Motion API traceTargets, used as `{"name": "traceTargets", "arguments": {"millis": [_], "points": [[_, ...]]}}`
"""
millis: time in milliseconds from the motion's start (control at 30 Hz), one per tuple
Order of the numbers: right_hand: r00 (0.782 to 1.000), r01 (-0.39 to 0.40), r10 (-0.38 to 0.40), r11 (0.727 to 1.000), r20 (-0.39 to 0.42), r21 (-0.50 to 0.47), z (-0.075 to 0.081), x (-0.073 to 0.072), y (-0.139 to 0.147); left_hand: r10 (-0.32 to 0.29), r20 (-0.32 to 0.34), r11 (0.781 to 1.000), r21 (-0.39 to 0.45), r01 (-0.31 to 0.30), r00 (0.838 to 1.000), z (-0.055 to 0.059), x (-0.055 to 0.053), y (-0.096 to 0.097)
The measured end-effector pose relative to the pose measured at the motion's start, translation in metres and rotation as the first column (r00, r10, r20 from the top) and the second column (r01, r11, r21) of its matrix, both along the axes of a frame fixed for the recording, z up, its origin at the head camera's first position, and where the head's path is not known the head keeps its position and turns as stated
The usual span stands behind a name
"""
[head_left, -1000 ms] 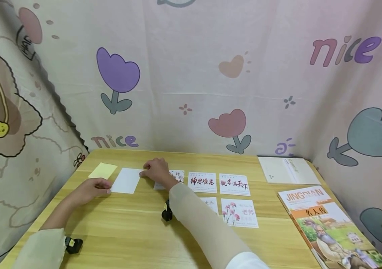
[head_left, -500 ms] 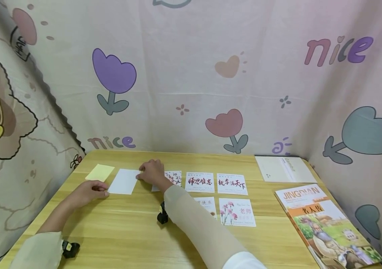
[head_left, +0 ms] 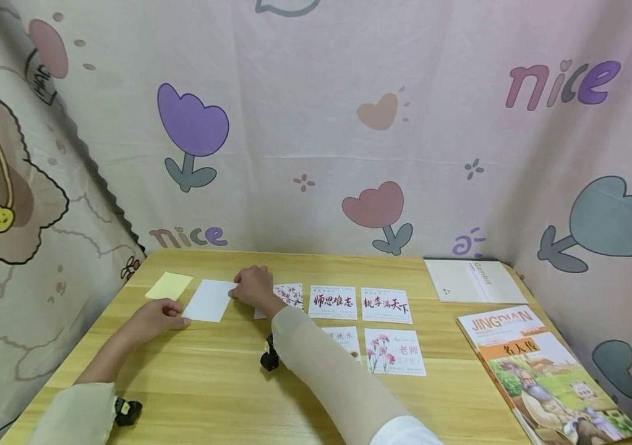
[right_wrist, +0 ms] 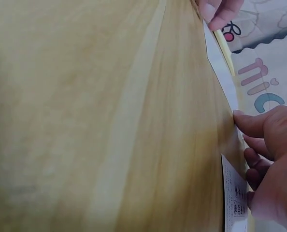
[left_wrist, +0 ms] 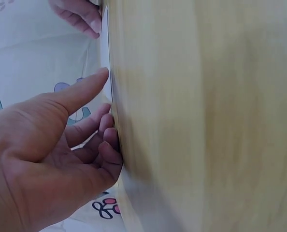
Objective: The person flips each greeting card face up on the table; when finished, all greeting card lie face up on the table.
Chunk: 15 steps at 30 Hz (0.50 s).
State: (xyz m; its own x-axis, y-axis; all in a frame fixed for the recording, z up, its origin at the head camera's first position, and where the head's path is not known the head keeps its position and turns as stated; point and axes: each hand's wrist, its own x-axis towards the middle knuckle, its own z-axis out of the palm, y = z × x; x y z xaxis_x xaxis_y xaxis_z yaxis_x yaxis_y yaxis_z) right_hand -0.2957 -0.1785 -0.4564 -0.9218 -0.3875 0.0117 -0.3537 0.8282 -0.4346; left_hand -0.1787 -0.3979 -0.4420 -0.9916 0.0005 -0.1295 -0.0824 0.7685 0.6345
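Note:
A plain white card [head_left: 208, 301] lies flat on the wooden table between the two hands. My left hand [head_left: 154, 321] is at its lower left corner; in the left wrist view the extended thumb [left_wrist: 88, 89] meets the card's edge while the other fingers bend loosely, apart from it. At the card's right edge is my right hand [head_left: 255, 287], its thumb tip [right_wrist: 242, 118] touching the card, the remaining fingers loosely bent. Beneath the right hand and wrist, a blossom-printed card [head_left: 292, 293] is partly covered. Yellow sticky notes [head_left: 168, 286] lie just beyond the left hand.
Right of the blossom card are two cards with red writing [head_left: 333, 301] [head_left: 387, 305]. Nearer lie a carnation card [head_left: 395, 352] and another card [head_left: 346, 341] partly behind the right sleeve. A pale book [head_left: 474, 281] and a colourful magazine [head_left: 544, 377] occupy the right side. Printed curtains [head_left: 305, 123] enclose the table.
The left thumb and fingers have shifted slightly along the white card's lower left corner. The right hand stays at the right edge. The head view sways a little.

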Motion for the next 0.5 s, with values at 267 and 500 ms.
{"name": "traceTargets", "arguments": {"millis": [267, 500], "points": [[1.0, 0.001, 0.0, 1.0, 0.02, -0.022, 0.0024, 0.0023, 0.0017, 0.024, -0.017, 1.0, -0.015, -0.024, 1.0, -0.0036, -0.0001, 0.0018], [1.0, 0.007, -0.006, 0.999, 0.024, -0.035, -0.0023, -0.0015, -0.0003, 0.036, -0.018, 0.999, -0.001, -0.036, 0.999, -0.0039, 0.0006, 0.0029]]}}
